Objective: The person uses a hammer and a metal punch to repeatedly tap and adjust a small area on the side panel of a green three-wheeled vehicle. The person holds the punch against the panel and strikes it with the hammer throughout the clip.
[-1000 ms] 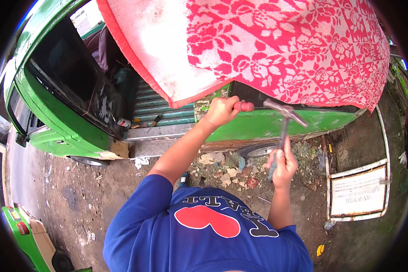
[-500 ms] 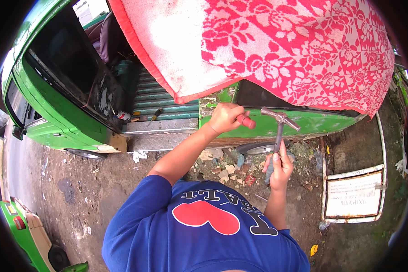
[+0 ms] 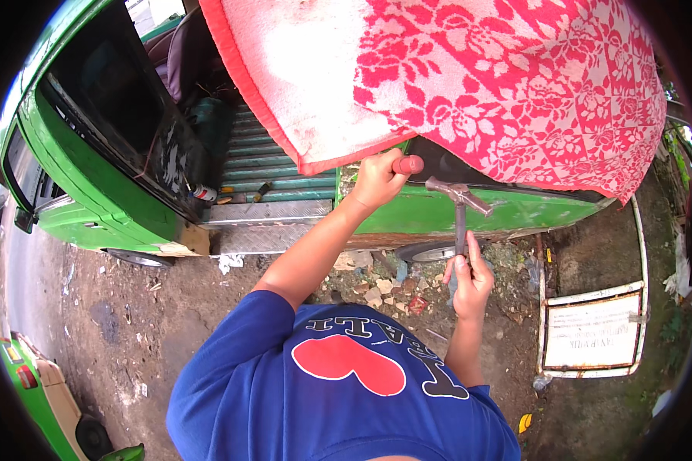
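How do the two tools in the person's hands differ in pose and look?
The red-handled tool lies level, in the left hand; the grey metal hammer stands upright, in the right hand. The first shows only its handle end; the hammer's head is plain. Both are against the green vehicle body.

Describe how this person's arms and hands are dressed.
Both forearms are bare, with no gloves, watch or rings visible on the left hand or the right hand. The arms come out of short sleeves of a blue T-shirt, which has a red heart shape and white lettering on the front.
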The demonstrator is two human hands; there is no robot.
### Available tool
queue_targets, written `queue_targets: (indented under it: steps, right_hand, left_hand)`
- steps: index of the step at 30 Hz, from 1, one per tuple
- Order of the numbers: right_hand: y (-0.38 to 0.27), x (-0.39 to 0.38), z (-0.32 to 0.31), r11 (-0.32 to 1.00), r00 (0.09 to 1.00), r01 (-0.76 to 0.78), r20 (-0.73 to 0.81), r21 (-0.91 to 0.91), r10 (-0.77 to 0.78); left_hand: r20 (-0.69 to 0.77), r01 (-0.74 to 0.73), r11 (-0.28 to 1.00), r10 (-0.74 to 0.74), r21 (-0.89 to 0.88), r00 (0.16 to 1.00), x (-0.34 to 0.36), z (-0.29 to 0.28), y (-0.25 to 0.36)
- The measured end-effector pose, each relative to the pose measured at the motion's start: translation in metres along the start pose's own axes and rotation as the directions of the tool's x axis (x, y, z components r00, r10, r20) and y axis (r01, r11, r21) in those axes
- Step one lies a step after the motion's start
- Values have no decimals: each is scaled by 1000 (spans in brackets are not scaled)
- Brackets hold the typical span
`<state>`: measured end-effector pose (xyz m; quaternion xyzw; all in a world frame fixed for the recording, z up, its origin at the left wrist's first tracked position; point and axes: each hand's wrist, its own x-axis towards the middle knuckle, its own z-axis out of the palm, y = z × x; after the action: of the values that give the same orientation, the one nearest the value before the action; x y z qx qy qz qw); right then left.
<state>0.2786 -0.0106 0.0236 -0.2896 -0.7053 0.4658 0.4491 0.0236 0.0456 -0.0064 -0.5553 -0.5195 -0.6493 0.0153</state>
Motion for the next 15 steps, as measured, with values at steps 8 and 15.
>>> queue_targets:
  steps: [8, 15]
  right_hand:
    - [-32, 23, 19, 930, 993, 120, 65, -348, -104]
    - [-7, -11, 2, 999, 998, -45, -41, 6, 46]
  left_hand:
    - [61, -105, 993, 102, 56, 993, -11, 5, -11]
    - [188, -144, 987, 129, 69, 974, -64, -3, -14]
